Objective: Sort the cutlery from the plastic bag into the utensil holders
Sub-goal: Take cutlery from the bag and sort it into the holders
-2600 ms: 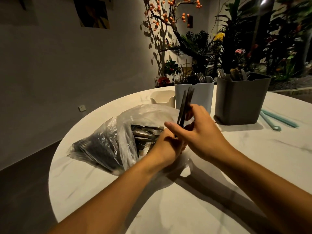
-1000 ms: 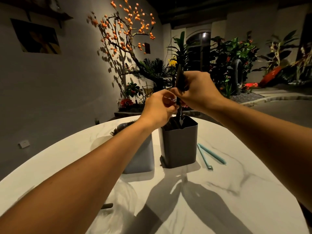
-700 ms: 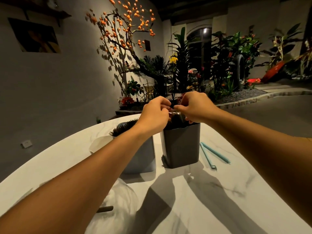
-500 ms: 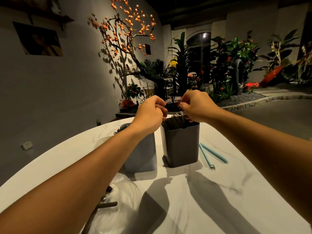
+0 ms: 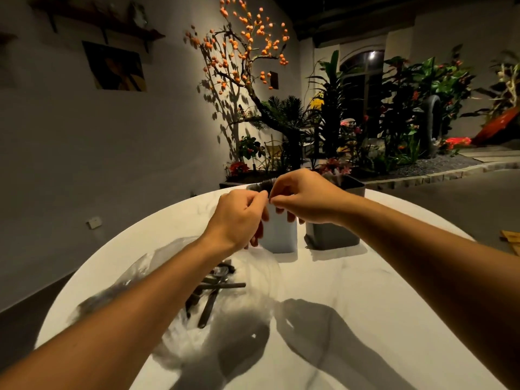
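Fingertips of both hands meet above white holder (image 5: 281,235): left hand (image 5: 239,218) and right hand (image 5: 304,198) curled, pinching something small, dark; what it is, cannot tell. Cutlery (image 5: 213,291) lies in bag (image 5: 146,277), near side of holder, handles pointing toward camera, long axes roughly along table (image 5: 365,319). Likely stiff, slick, light; best gripped mid-handle. Dark holder (image 5: 334,235) just right of white one.

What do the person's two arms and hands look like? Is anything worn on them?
Both forearms are bare as far as the frame shows: no sleeves are visible. The left hand and right hand wear no gloves, and no watch, bracelet or ring can be seen.
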A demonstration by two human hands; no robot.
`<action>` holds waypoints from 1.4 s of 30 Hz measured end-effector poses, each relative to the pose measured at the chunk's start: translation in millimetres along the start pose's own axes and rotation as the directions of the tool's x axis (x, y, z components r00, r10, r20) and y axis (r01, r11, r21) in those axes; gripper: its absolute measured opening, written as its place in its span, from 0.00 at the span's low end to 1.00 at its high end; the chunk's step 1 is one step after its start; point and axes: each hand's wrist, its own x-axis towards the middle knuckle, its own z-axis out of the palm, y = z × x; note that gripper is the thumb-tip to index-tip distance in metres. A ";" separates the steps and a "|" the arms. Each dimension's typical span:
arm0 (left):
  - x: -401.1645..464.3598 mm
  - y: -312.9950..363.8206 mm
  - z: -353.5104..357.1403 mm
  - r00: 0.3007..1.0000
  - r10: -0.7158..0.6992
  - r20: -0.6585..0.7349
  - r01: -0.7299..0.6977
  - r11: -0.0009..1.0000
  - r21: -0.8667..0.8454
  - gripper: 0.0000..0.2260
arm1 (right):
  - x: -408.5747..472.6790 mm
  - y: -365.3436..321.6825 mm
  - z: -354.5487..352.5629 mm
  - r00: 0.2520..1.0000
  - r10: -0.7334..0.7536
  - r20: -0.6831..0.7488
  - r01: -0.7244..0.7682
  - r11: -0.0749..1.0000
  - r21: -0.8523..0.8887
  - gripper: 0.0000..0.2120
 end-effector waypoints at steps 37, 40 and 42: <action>-55.0 -136.8 -5.6 0.973 -0.206 -0.107 0.229 0.928 0.295 0.16 | 4.7 25.7 189.9 0.905 -0.222 0.363 0.384 0.794 -0.471 0.22; -58.2 -136.6 -6.6 0.989 -0.148 -0.025 0.150 0.955 0.258 0.16 | -7.8 26.1 182.7 0.890 -0.343 0.301 0.455 0.711 -0.536 0.20; -61.8 -135.0 -7.3 0.993 -0.103 0.052 0.091 0.977 0.191 0.19 | -14.9 27.0 175.7 0.889 -0.370 0.268 0.457 0.717 -0.526 0.19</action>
